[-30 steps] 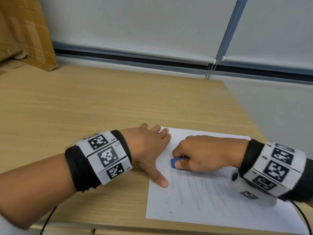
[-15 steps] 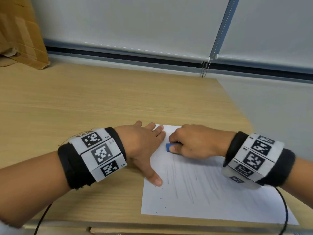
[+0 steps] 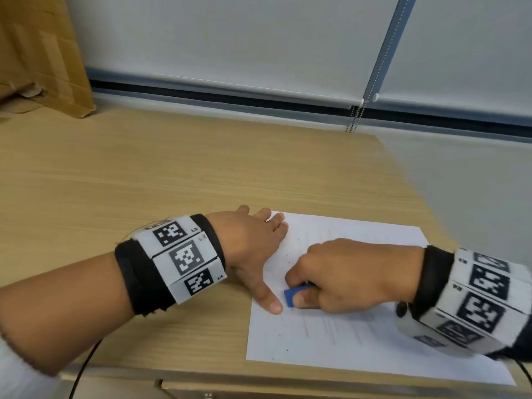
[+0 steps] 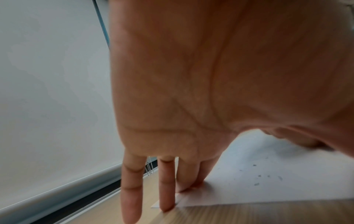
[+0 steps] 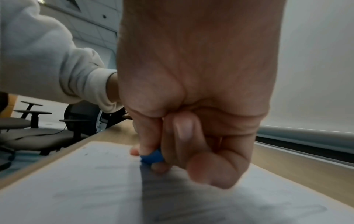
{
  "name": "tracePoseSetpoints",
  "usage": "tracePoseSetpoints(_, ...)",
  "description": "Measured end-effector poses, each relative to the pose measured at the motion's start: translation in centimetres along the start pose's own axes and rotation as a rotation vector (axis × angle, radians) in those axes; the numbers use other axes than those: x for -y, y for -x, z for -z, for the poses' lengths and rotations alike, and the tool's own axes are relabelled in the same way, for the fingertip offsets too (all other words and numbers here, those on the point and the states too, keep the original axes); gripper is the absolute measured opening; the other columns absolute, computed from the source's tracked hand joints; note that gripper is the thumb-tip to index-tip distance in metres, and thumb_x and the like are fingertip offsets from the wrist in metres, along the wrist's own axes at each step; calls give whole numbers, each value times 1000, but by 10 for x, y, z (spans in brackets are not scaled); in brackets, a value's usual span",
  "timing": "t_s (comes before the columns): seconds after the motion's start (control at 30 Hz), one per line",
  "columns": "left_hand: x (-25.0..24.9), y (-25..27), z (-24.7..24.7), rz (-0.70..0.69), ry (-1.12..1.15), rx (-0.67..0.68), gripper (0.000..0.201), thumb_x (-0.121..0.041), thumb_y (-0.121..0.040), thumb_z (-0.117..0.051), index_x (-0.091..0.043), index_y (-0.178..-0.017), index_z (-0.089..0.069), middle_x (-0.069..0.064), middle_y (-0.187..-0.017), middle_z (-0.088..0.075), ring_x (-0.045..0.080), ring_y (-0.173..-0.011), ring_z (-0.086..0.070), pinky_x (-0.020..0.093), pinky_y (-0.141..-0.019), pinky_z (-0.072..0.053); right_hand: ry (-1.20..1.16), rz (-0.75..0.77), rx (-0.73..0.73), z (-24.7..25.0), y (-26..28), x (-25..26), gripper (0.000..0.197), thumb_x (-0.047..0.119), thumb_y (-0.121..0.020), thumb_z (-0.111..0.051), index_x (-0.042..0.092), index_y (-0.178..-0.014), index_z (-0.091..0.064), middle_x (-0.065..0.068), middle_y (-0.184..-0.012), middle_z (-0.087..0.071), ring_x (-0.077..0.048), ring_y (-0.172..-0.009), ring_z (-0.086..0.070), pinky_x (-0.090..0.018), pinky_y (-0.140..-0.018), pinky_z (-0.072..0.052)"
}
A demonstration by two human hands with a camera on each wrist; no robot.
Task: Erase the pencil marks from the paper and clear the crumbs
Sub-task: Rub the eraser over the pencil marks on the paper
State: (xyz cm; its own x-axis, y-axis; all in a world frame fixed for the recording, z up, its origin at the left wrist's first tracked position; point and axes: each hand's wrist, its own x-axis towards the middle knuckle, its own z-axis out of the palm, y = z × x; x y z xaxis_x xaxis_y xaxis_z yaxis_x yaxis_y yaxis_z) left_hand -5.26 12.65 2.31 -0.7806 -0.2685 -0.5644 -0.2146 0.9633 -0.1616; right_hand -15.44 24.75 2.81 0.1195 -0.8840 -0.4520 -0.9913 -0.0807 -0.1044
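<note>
A white paper [image 3: 359, 349] with faint pencil lines lies at the desk's near right corner. My right hand [image 3: 345, 276] pinches a small blue eraser [image 3: 293, 295] and holds it down on the sheet's left part; the same eraser [image 5: 152, 156] shows under the curled fingers in the right wrist view. My left hand [image 3: 253, 249] lies flat with straight fingers on the paper's left edge, thumb [image 3: 269, 300] just left of the eraser. Its fingertips [image 4: 184, 188] press the paper's far corner. Dark eraser crumbs [image 3: 273, 269] dot the sheet near both hands.
The wooden desk [image 3: 144, 174] stretches wide to the left and back. A cardboard box [image 3: 43, 59] stands at the far left corner. A blind's bead chain [image 3: 354, 119] hangs at the back edge. Office chairs [image 5: 38, 133] stand beyond the desk's near side.
My right hand has rubbed the eraser up the sheet and then back toward me, ending beside the left thumb. The left hand has stayed flat on the paper's edge.
</note>
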Motion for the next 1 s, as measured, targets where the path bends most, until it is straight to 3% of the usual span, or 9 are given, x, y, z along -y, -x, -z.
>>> tracePoseSetpoints(0.13, 0, -1, -1, 0, 12, -14, 133, -81, -65, -59, -14, -153, 14, 1, -162, 14, 22, -148, 8, 44, -117, -2, -17, -109, -96, 7, -11, -11, 33, 39, -95, -45, 18, -71, -49, 4, -61, -48, -16, -58, -46, -34, -59, -37)
tracePoseSetpoints(0.3, 0, 0, 0, -2, 39, -4, 133, -80, -65, -61, -18, -153, 16, 0, -161, 17, 21, -148, 13, 46, -117, 2, -17, 16, -7, -6, 6, 3, 29, 36, -94, -47, 12, -78, -54, 0, -63, -50, -22, -59, -45, -35, -59, -37)
tracePoseSetpoints(0.47, 0, 0, 0, -4, 17, -15, 132, -81, -65, -60, -16, -153, 15, 1, -162, 15, 22, -148, 9, 46, -117, -2, -33, -85, -105, 1, -3, -6, 31, 38, -94, -47, 14, -76, -54, 0, -62, -51, -19, -59, -47, -33, -55, -34)
tracePoseSetpoints(0.63, -1, -1, 1, 12, 27, 11, 134, -80, -65, -61, -16, -152, 19, 0, -161, 19, 22, -148, 14, 47, -117, 3, -32, 22, 29, -3, 10, 8, 30, 37, -94, -48, 14, -75, -53, 0, -62, -50, -20, -58, -45, -33, -58, -37)
tracePoseSetpoints(0.8, -1, -1, 0, 3, 11, -10, 133, -80, -65, -61, -15, -153, 16, 1, -162, 16, 23, -148, 9, 45, -117, -3, -24, -73, -98, 5, -5, -6, 32, 38, -93, -48, 16, -70, -50, 2, -59, -48, -21, -59, -47, -33, -56, -36)
tracePoseSetpoints(0.93, -1, -1, 0, 5, 20, 2, 134, -80, -64, -62, -16, -153, 15, 1, -162, 15, 22, -148, 10, 45, -117, -2, -22, 8, 17, -2, 8, 4, 32, 37, -93, -48, 12, -72, -51, -1, -60, -48, -21, -56, -41, -34, -58, -37)
tracePoseSetpoints(1.0, -1, -1, 0, 2, 16, -1, 134, -79, -65, -62, -15, -153, 15, 1, -162, 15, 22, -148, 10, 45, -117, -2, 6, -14, -9, 3, 3, 3, 33, 38, -93, -48, 13, -72, -52, 0, -60, -48, -20, -55, -42, -33, -57, -35)
